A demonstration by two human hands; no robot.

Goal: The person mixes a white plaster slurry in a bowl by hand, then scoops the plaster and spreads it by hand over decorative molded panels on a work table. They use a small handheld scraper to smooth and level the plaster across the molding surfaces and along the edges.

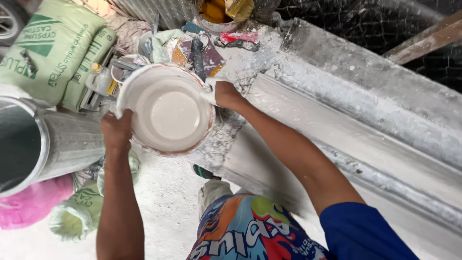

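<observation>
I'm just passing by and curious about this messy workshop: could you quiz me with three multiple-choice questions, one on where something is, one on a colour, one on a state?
1. Where do the green sacks lie?
A. upper left, beyond the bucket
B. on the long moulding
C. in the person's lap

2. What colour is the mix in the bucket?
A. black
B. off-white
C. bright red

3. How is the bucket held?
A. by one hand only
B. by no hand
C. by both hands at its rim

Answers:
1 A: the green sacks are stacked at the upper left.
2 B: the bucket holds a smooth off-white liquid.
3 C: the left hand and right hand each grip opposite sides of the rim.
</observation>
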